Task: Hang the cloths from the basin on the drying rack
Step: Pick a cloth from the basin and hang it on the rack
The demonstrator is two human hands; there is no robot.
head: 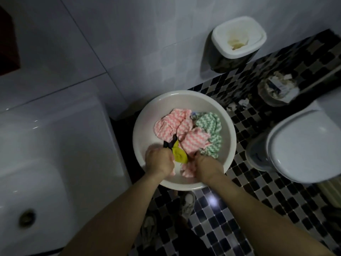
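A round white basin [145,117] stands on the checkered floor below me. In it lie pink-and-white wavy cloths [175,122], a green-and-white wavy cloth [210,126] on the right, and a yellow cloth with a dark end [178,154] at the near side. My left hand [159,160] is closed around the yellow and dark cloth. My right hand [207,166] grips a pink cloth at the basin's near edge. No drying rack is in view.
A white sink [46,154] fills the left side. A toilet [304,146] is on the right. A wall-mounted bin [238,37] hangs above, and a waste basket with paper [276,89] stands beyond the toilet. My feet in slippers [186,202] are below the basin.
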